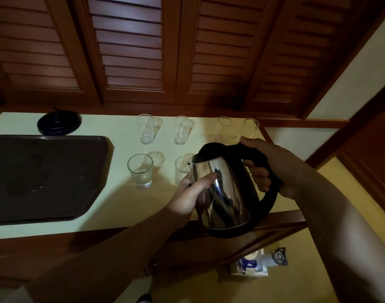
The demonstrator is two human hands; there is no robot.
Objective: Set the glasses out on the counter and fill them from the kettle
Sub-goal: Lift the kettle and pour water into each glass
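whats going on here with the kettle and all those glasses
A person holds a steel kettle over the counter, right hand gripping its black handle, left hand touching its side. Its spout is at the front glass. Five more glasses stand out, beside a dark tray and the kettle base.

No text (labels or numbers) can be read.
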